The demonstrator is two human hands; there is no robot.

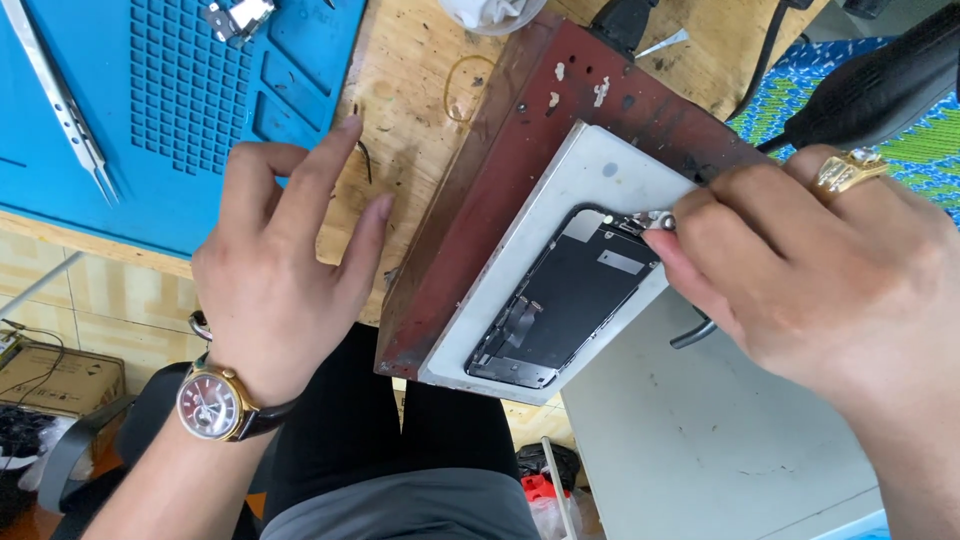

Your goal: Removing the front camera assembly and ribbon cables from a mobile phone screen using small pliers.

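While the phone screen assembly lies back-up on a grey plate atop a dark red heating block, the right hand, at three o'clock, has its grip pinching a small metal piece at the assembly's top edge; the left hand, at nine o'clock, rests on the wooden tabletop, fingers spread, beside a blue mat

Phone screen assembly lies on a plate atop a block on the table; mat with tweezers to the left
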